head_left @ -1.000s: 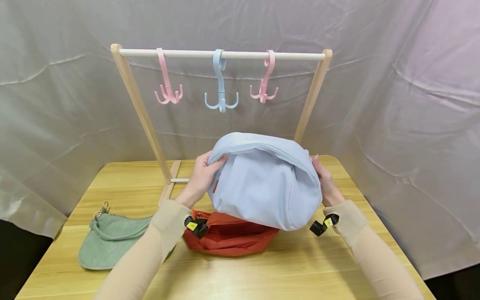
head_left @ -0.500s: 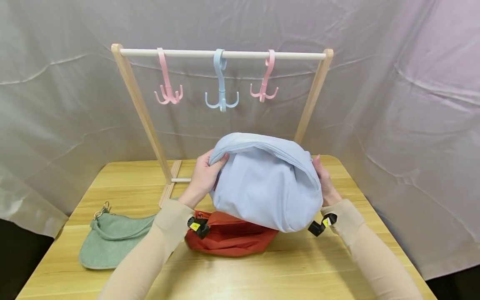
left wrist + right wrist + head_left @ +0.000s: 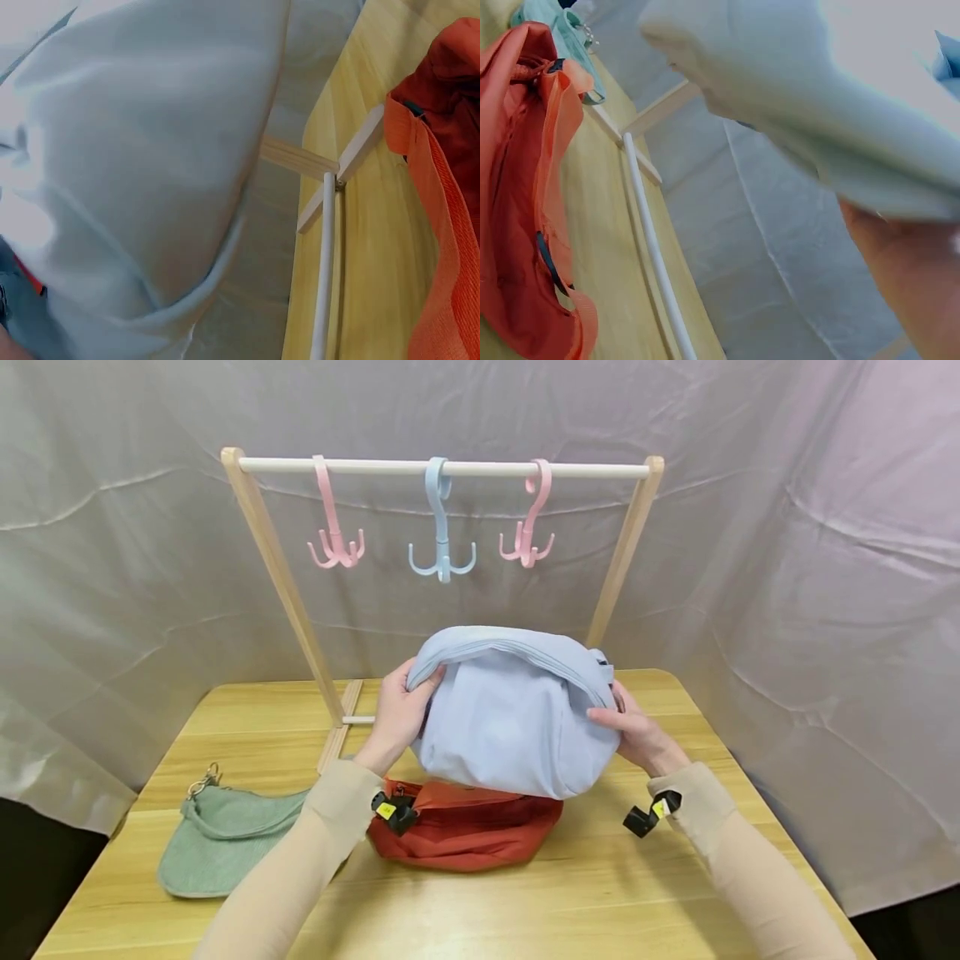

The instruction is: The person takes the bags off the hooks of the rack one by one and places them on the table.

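Observation:
A light blue zippered bag [image 3: 510, 718] is held up above the table, tilted, its zipper edge along the top. My left hand [image 3: 401, 706] grips its left end, thumb on the front by the zipper. At the right end my right hand [image 3: 637, 727] pinches the bag, thumb across the front and the other fingers behind, mostly hidden. Close up, the bag's fabric [image 3: 150, 150] fills much of the left wrist view. Below it, a red-orange bag [image 3: 472, 835] lies on the table. A green handbag [image 3: 225, 843] lies to the left, partly covered by my left sleeve.
Behind stands a wooden rack [image 3: 277, 577] with a white rail [image 3: 585, 471]. From the rail hang a left pink hook [image 3: 335, 527], a blue hook [image 3: 441, 527] and a right pink hook [image 3: 531, 527]. Grey curtains [image 3: 810, 610] surround the wooden table [image 3: 600, 893].
The light blue bag has shifted slightly left and up. My right hand has moved its thumb onto the front of the bag; my left hand keeps its grip.

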`<state>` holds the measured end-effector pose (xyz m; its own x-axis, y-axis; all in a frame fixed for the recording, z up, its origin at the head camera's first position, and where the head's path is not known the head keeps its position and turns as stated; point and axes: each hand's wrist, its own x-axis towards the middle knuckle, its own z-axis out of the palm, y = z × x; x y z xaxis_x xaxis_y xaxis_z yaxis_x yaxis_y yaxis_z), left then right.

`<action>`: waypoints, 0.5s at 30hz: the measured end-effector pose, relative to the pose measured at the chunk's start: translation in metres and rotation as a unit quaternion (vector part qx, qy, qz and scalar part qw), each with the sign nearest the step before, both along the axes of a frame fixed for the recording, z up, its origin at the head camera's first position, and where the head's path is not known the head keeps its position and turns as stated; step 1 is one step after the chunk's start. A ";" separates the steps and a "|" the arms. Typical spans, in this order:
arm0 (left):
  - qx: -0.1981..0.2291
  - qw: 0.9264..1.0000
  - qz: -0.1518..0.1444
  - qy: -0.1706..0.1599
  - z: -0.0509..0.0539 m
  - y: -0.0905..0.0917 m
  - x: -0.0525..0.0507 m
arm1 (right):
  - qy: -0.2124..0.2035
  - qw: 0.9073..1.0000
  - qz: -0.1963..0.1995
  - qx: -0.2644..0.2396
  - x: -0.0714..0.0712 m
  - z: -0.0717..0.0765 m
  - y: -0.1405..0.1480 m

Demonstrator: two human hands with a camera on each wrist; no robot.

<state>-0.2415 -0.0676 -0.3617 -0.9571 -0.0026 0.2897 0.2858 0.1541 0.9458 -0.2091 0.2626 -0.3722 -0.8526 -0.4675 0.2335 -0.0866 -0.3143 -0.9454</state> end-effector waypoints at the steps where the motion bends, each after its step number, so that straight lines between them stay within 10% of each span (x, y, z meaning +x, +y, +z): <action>1: 0.000 1.000 -0.003 -0.003 -0.001 0.000 0.000 | -0.009 1.000 -0.015 0.002 0.000 0.002 -0.002; 15: -0.113 0.989 -0.094 -0.033 -0.001 -0.005 0.009 | 0.001 0.982 -0.182 0.051 0.000 0.005 0.001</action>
